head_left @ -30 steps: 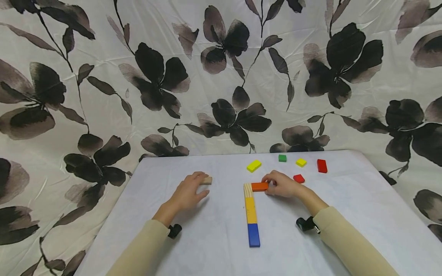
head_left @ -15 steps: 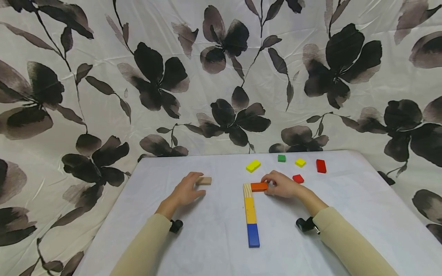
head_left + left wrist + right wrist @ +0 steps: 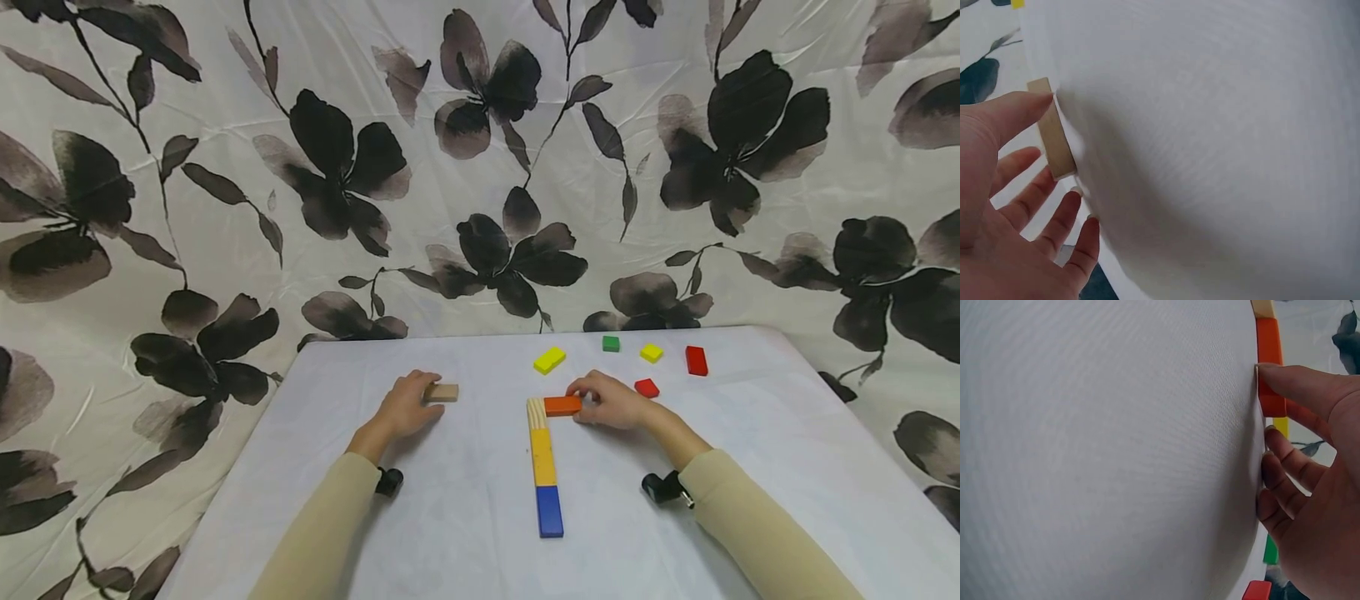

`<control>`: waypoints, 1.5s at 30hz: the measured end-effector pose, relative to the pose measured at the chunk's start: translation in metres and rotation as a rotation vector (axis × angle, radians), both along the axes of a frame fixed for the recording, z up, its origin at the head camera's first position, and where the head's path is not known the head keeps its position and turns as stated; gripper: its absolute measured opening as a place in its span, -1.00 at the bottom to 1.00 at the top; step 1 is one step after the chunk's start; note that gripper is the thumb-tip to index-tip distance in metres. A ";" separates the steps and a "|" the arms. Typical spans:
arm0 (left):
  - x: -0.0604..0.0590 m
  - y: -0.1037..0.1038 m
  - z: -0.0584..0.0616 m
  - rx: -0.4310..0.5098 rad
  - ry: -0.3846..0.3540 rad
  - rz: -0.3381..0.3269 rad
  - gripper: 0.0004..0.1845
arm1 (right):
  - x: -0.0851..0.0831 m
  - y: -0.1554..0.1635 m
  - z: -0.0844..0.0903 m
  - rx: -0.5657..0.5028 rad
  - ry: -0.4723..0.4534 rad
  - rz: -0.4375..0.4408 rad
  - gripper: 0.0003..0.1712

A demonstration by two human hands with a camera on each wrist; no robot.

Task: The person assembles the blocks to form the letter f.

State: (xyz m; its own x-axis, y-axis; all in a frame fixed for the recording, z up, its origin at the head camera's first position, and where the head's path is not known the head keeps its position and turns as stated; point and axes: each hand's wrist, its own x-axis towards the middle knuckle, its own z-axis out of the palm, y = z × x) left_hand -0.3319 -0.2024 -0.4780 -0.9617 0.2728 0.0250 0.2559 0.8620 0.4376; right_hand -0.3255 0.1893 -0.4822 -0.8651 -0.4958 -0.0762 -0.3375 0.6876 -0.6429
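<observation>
Left hand (image 3: 405,406) pinches tan block (image 3: 442,392); right hand (image 3: 611,401) grips orange block (image 3: 562,406) (abutting wooden block (image 3: 536,412)); no legible writing.

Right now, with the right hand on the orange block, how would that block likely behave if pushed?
The orange block looks rigid with flat faces, so it probably slides rather than rolls. Lying flat on the table, it seems unlikely to tip. The right hand pinches its end, suggesting it is light.

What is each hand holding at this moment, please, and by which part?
The right hand pinches the orange block at its right end. The left hand grips the plain wooden block by its left end.
</observation>
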 end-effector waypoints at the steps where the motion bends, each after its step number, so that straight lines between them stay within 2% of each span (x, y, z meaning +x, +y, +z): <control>1: -0.001 0.000 -0.001 -0.004 0.004 0.003 -0.41 | 0.000 0.000 0.000 0.000 0.000 -0.001 -0.60; 6: -0.002 -0.001 -0.005 -0.007 0.013 0.008 -0.48 | 0.001 0.000 0.000 -0.001 -0.005 -0.011 -0.60; 12: -0.001 0.000 -0.001 0.005 -0.011 0.007 -0.57 | 0.002 0.000 0.001 -0.011 0.000 -0.005 -0.60; 21: -0.003 -0.003 0.001 0.102 -0.063 -0.037 -0.61 | 0.001 -0.001 0.001 -0.017 0.001 -0.001 -0.61; 35: 0.001 -0.007 -0.001 0.150 -0.028 -0.053 -0.62 | 0.002 0.000 0.001 -0.013 0.000 -0.009 -0.60; 45: 0.011 -0.008 0.001 0.197 -0.021 -0.088 -0.64 | 0.001 0.001 0.000 -0.012 0.006 -0.005 -0.61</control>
State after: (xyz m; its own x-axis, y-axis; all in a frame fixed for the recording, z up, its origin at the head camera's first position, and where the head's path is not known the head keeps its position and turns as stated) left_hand -0.3213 -0.2102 -0.4766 -0.9355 0.3472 0.0664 0.3152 0.7343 0.6013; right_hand -0.3241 0.1898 -0.4825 -0.8682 -0.4920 -0.0652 -0.3377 0.6819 -0.6488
